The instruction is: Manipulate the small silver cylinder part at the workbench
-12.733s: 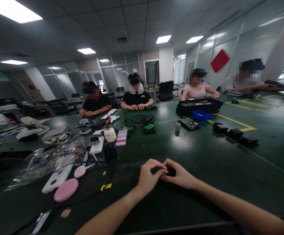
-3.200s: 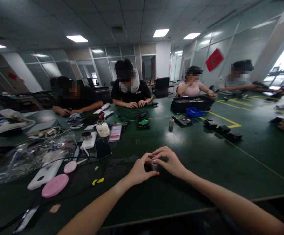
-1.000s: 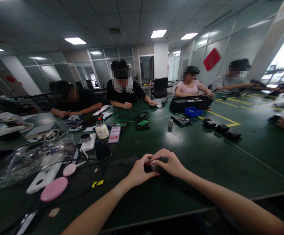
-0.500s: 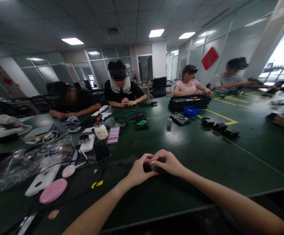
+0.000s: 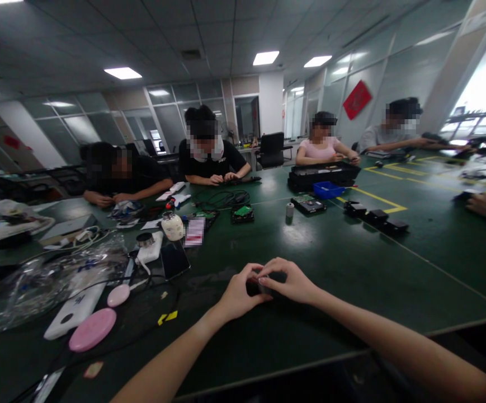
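My left hand (image 5: 239,292) curls around a small grey cylinder (image 5: 264,287) just above the green table, its thumb along the near side. From the right, my right hand (image 5: 289,281) pinches at the cylinder's top, thumb and fingertips meeting my left fingertips. Most of the cylinder is hidden behind the fingers. Farther off, a similar small grey-white cylinder (image 5: 289,210) stands upright on the table.
Left of my hands lie a black phone (image 5: 174,259), a pink oval case (image 5: 93,330), a white power bank (image 5: 75,310), cables and clear plastic wrap (image 5: 50,280). Ahead are hard drives (image 5: 308,204), a blue tray (image 5: 329,190) and black blocks (image 5: 377,217). Several people sit around the table.
My hands keep almost the same hold on the cylinder, with only slight finger movement. Across the table, a person's hands have spread and lowered toward a dark object. The view has shifted slightly.
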Action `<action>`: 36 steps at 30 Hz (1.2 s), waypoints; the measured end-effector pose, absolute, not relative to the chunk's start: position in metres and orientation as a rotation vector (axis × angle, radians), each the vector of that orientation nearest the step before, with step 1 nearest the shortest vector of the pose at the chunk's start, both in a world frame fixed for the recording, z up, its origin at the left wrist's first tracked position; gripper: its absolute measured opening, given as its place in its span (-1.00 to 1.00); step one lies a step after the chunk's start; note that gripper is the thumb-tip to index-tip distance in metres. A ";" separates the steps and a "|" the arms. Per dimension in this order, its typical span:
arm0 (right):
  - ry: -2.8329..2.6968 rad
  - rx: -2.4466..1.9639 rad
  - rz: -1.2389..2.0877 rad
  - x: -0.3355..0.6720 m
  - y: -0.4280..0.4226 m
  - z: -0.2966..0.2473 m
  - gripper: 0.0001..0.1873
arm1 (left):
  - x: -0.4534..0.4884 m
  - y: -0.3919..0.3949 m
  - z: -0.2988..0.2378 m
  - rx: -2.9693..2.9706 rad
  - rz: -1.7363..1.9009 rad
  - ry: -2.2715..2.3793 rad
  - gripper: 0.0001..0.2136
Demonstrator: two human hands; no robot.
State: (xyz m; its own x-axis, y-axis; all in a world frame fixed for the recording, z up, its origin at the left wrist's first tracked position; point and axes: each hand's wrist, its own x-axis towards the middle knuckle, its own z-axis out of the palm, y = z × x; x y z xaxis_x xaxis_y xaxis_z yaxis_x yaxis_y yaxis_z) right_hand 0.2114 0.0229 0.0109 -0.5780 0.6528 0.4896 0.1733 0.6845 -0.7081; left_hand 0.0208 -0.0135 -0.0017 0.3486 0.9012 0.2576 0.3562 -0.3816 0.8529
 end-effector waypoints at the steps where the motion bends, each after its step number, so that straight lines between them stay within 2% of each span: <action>1: -2.101 -0.641 0.798 0.211 0.023 0.011 -0.87 | 0.021 -0.014 -0.001 1.907 0.979 1.097 -0.48; 9: -2.045 -0.678 0.793 0.212 0.027 0.011 -0.91 | 0.021 -0.015 0.003 1.904 0.953 1.091 -0.48; 16: -2.010 -0.659 0.657 0.210 0.026 0.010 -0.92 | 0.020 -0.013 -0.002 1.904 0.969 1.128 -0.47; 21: -1.891 -0.822 0.557 0.222 0.054 0.000 -0.83 | 0.021 -0.014 0.000 1.900 0.958 1.153 -0.45; 23: -1.907 -0.885 0.529 0.231 0.071 -0.007 -0.86 | 0.021 -0.015 0.002 1.900 0.946 1.159 -0.46; 26: -1.999 -0.930 0.542 0.243 0.093 -0.020 -0.91 | 0.022 -0.016 0.005 1.897 0.935 1.176 -0.46; 36: -1.924 -0.980 0.637 0.245 0.103 -0.029 -0.88 | 0.019 -0.015 0.003 1.910 0.927 1.165 -0.46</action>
